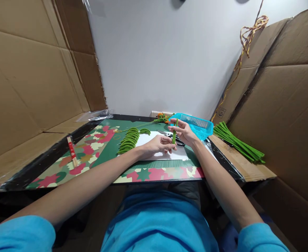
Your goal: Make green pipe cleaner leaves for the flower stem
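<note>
Both my hands meet over a white sheet (154, 138) on the desk. My right hand (183, 132) pinches a short green pipe cleaner (175, 131) and holds it upright. My left hand (157, 144) is closed on the lower end of the same green piece. Just left of my hands lies a row of several bent green pipe-cleaner pieces (129, 140). Black scissors (178, 140) lie on the sheet, partly hidden behind my right hand.
A turquoise plastic basket (196, 124) stands behind my right hand. A bundle of long green pipe cleaners (236, 141) lies on cardboard at the right. An orange flower on a green stem (161, 118) lies at the back. Wrapped chopsticks (72, 150) rest on the camouflage mat (90, 150). Cardboard walls flank both sides.
</note>
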